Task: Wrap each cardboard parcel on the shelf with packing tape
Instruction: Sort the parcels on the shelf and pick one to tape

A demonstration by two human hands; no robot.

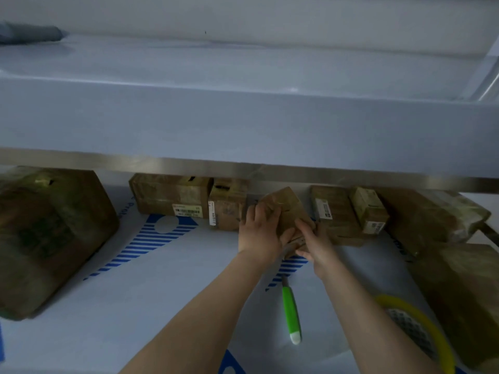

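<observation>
Far left, a big parcel [48, 238] sits aside; centre shelf [135, 306], left hand [259, 233] presses straight fingers flat on the small parcel [289, 206], tilted out of the back row, right hand [314, 245] curled round its near corner, likely steadying it; green cutter [290, 306] and tape roll [421, 333] lie within reach

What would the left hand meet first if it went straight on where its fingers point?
The left hand lies on the tilted parcel. Straight on looks like the dark gap beside the labelled parcel; depth is unclear.
</observation>
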